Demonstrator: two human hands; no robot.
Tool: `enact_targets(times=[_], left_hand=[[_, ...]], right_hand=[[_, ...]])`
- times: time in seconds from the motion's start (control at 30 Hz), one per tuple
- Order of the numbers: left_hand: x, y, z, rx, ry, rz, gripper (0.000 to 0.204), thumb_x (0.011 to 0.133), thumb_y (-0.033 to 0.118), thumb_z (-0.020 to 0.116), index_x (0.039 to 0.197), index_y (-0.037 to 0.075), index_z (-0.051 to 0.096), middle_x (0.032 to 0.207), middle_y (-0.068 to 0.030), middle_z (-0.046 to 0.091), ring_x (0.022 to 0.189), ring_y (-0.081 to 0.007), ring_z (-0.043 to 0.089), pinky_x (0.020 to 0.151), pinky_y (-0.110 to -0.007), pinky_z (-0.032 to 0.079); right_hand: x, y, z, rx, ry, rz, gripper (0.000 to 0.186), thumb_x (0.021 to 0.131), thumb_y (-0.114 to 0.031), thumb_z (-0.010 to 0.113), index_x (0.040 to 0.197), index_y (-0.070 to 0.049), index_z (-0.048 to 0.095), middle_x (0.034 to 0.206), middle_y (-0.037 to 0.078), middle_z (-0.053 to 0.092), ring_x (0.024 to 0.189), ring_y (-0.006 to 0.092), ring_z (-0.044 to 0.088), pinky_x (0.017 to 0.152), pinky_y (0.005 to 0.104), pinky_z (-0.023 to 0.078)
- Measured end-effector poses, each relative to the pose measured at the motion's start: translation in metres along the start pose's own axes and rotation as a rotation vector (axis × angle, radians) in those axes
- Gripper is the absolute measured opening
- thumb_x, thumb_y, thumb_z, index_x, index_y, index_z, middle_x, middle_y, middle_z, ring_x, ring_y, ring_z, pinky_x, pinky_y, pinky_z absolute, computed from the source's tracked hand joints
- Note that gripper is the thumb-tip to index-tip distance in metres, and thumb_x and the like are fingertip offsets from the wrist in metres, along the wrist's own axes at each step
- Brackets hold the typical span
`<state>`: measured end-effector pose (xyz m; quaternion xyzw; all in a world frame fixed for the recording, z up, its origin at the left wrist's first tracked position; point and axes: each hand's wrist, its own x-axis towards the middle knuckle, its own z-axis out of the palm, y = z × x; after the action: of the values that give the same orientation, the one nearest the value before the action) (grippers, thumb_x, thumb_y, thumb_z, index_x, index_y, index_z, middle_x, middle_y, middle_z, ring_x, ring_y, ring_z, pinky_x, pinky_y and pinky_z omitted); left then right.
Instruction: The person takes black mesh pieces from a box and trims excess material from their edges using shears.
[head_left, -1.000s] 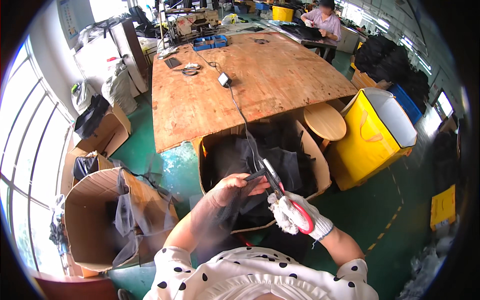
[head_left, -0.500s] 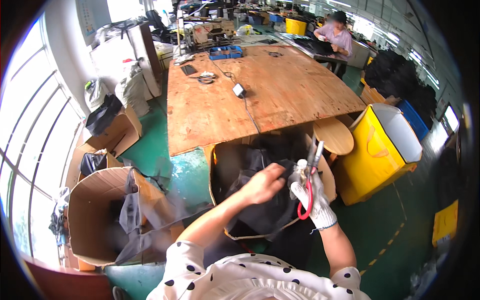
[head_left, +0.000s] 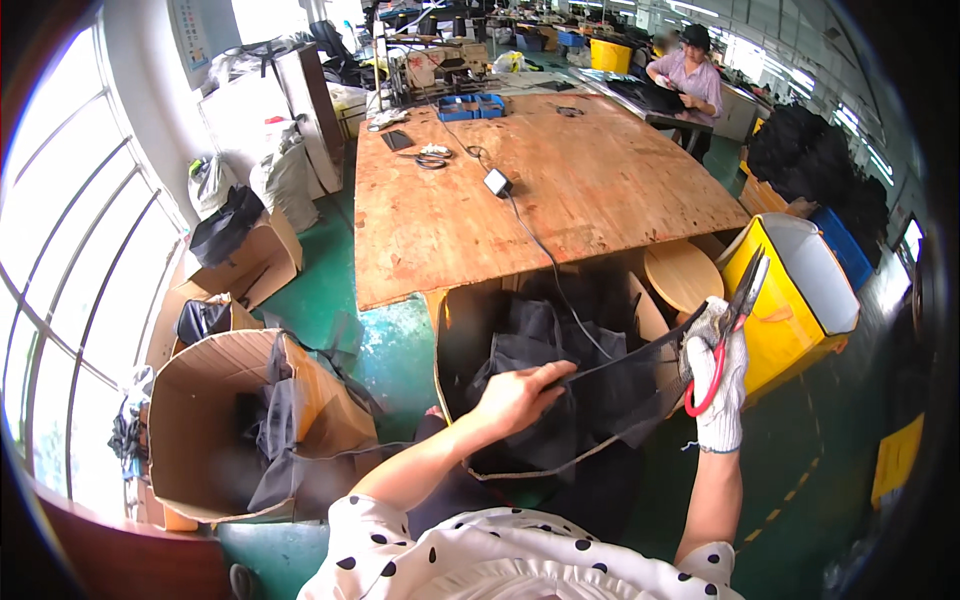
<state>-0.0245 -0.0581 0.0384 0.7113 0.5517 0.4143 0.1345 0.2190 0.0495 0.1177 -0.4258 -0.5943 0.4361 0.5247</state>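
Note:
My bare left hand (head_left: 522, 398) pinches the edge of a piece of thin black mesh fabric (head_left: 630, 372). That edge runs taut up to my right hand (head_left: 722, 400), which wears a white knitted glove. Closed in the gloved hand is a pair of scissors (head_left: 745, 288) with red handles, its blades pointing up and away from me. The fabric's end meets the glove's fingertips beside the scissors. Below both hands, more dark mesh fabric (head_left: 530, 330) lies in an open cardboard box (head_left: 445, 360) under the table's near edge.
A wooden table (head_left: 560, 210) fills the middle, with a cable, a black-and-white device (head_left: 497, 182) and a blue tray (head_left: 472, 106). At left, another cardboard box (head_left: 185, 410) has mesh draped over its side. A yellow bin (head_left: 780, 330) stands right of my glove. A person (head_left: 690, 80) works beyond.
My right hand has moved right and up with the scissors, away from my left hand. The mesh edge is now stretched between them. The view has shifted slightly.

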Motion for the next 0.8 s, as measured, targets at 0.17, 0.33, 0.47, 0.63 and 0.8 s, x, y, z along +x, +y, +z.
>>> enact_targets(times=[0.17,0.33,0.47,0.63,0.8], left_hand=[[-0.001,-0.008,-0.022,-0.194,-0.120,-0.376,0.043,0.074,0.020,0.073,0.111,0.007,0.056,0.087,-0.0171,0.066,0.083,-0.0247,0.066,0.072,-0.033,0.052],[0.000,-0.026,-0.038,-0.821,-0.593,-0.390,0.021,0.085,0.025,0.064,0.079,0.004,0.062,0.064,0.0023,0.060,0.062,-0.0068,0.054,0.058,-0.024,0.044],[0.003,-0.037,-0.040,-1.111,-0.556,-0.353,0.032,0.088,0.032,0.057,0.089,0.002,0.063,0.077,-0.0061,0.063,0.074,-0.0111,0.056,0.069,-0.024,0.042],[-0.002,-0.034,-0.031,-1.288,-0.574,-0.405,0.058,0.084,0.043,0.057,0.118,-0.004,0.052,0.107,-0.0197,0.061,0.087,-0.0201,0.060,0.080,-0.029,0.044],[-0.014,-0.029,-0.011,-1.703,-0.479,-0.494,0.046,0.083,0.038,0.059,0.111,0.002,0.057,0.137,-0.0273,0.035,0.121,-0.0421,0.042,0.102,-0.045,0.035]], right_hand=[[0.008,0.003,0.005,-0.106,-0.046,-0.053,0.042,0.075,0.000,0.058,0.116,-0.006,0.049,0.083,0.002,0.051,0.065,0.0095,0.050,0.055,0.0232,0.043],[0.011,0.007,-0.006,-0.346,-0.080,-0.159,0.043,0.074,-0.007,0.059,0.116,-0.003,0.048,0.090,0.008,0.055,0.075,0.0169,0.056,0.066,0.0291,0.047],[0.006,0.007,0.000,-0.328,-0.101,-0.104,0.044,0.074,-0.010,0.059,0.116,-0.003,0.049,0.093,0.010,0.056,0.082,0.0206,0.057,0.073,0.0317,0.047],[0.007,0.021,0.006,-0.266,-0.082,-0.067,0.044,0.072,-0.011,0.059,0.114,-0.005,0.049,0.091,0.010,0.055,0.079,0.0199,0.057,0.071,0.0317,0.047],[0.011,0.024,0.018,-0.314,-0.086,0.072,0.038,0.072,-0.012,0.058,0.108,-0.006,0.049,0.077,0.006,0.053,0.067,0.0171,0.057,0.062,0.0301,0.047]])
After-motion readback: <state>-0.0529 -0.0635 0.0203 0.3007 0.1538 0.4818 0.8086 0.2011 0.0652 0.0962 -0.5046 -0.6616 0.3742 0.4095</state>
